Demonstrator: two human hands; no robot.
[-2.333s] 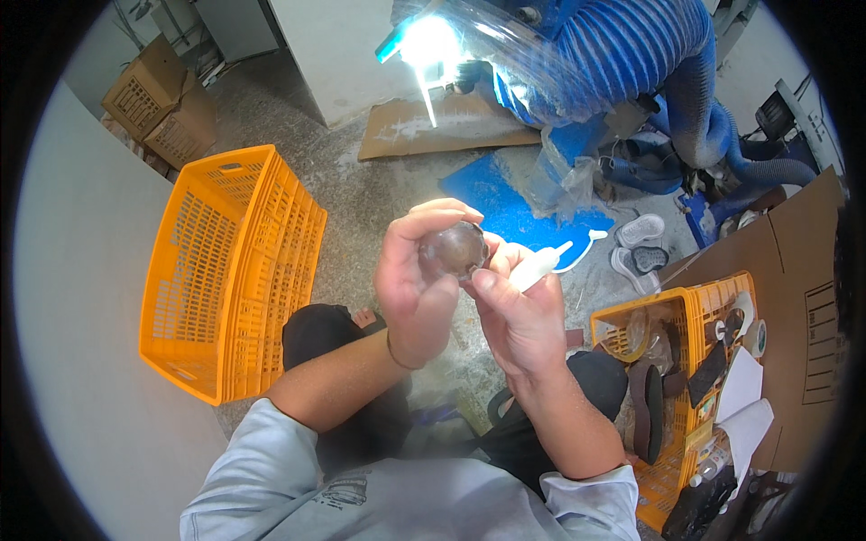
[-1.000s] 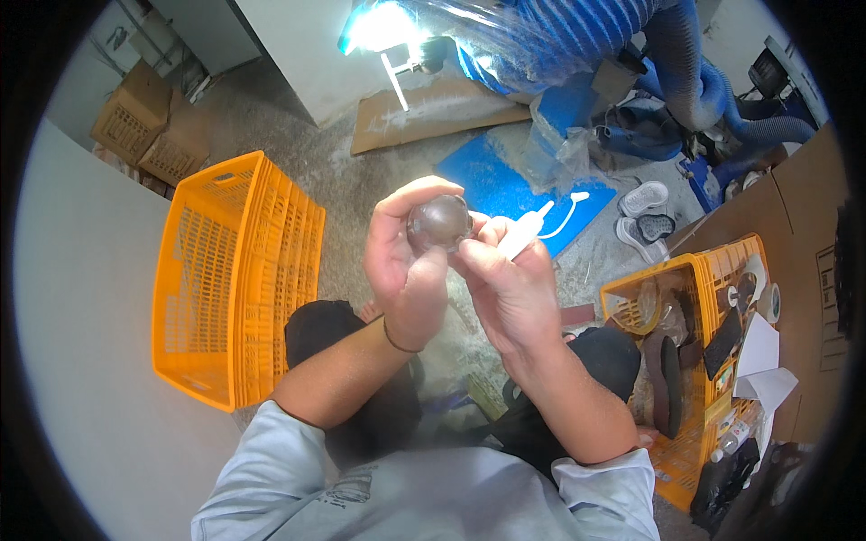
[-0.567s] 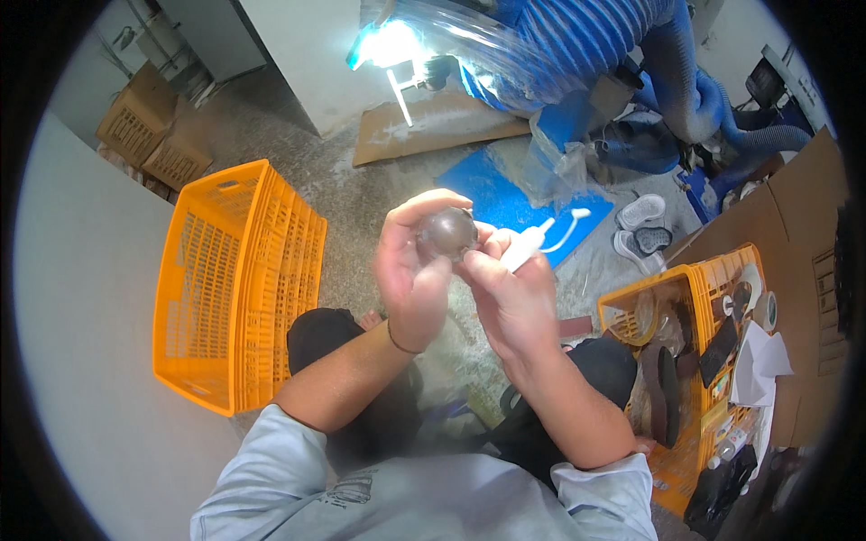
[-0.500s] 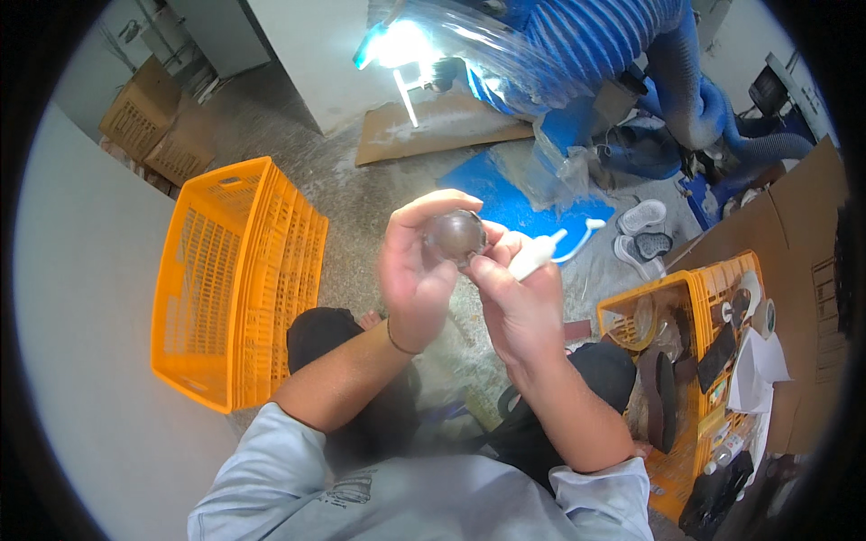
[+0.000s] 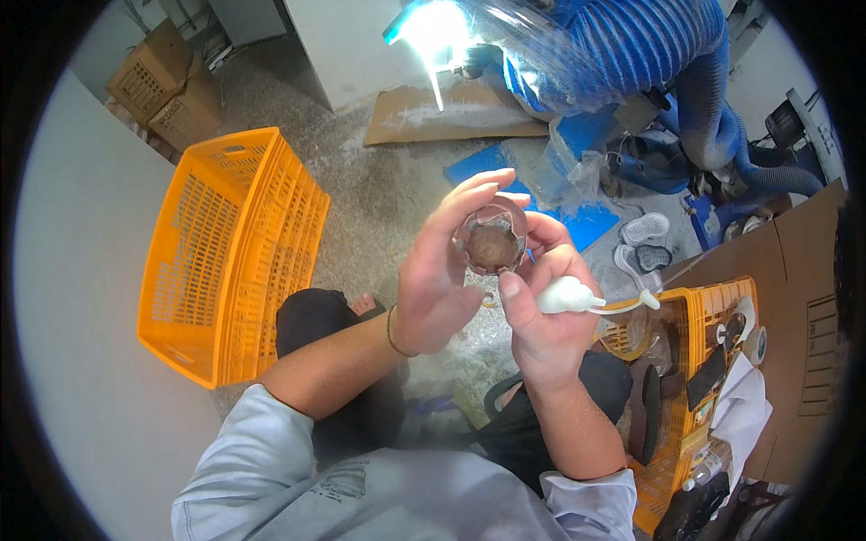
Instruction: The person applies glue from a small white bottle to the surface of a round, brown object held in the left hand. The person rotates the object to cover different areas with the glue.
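In front of my chest I hold a small, round, brownish-grey hollow piece (image 5: 492, 247) with an uneven, scalloped rim. Its hollow side faces me. My left hand (image 5: 435, 293) curls around its left side, fingers over the far edge and thumb below. My right hand (image 5: 557, 338) steadies the piece from the right with its thumb and fingertips. The same hand grips a white squeeze bottle (image 5: 566, 295), whose tip and thin strap-like end point to the right, away from the piece.
Stacked yellow crates (image 5: 233, 261) stand on my left. A yellow crate (image 5: 677, 433) with tapes, papers and sanding belts is at my right, beside cardboard (image 5: 794, 298). Ahead are a bright lamp (image 5: 435, 34), a blue ribbed hose (image 5: 622, 50) and sandals (image 5: 644, 229).
The round piece has turned from its smooth domed side to its hollow side. My right hand has rotated, swinging the bottle's tip from up-right to right. Both hands sit slightly further right in view.
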